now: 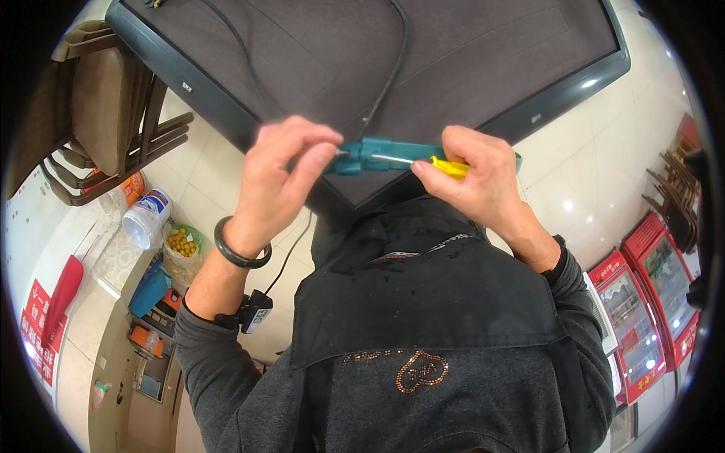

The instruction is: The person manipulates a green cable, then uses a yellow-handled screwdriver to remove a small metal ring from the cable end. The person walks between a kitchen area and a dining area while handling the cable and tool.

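— Hands first: what is each one doing?

— Left hand (pixel 283 170) is curled, its thumb and fingertips pinched on the left end of a teal tool (pixel 377 155), held level in front of the chest. A dark bangle (pixel 240 245) sits on that wrist.

— And the other?

— Right hand (pixel 476 177) is closed too, its fingers wrapped round a screwdriver (pixel 445 166) with a yellow handle. The metal shaft lies along the teal tool and points toward the left hand.

— Where is the tool against the rest?

— Between the two hands, above the near corner of a dark table (pixel 377 53). A black cable (pixel 393 68) runs across the table top down toward the tool; I cannot tell whether it joins it.

— Anything around?

— A wooden chair (pixel 106 106) stands left of the table. On the floor lower left lie an overturned white cup (pixel 147 217) and a bag of small yellow balls (pixel 181 243). Red glass-fronted coolers (pixel 642 317) line the right edge. The person wears a dark apron (pixel 423 302) over grey sleeves.
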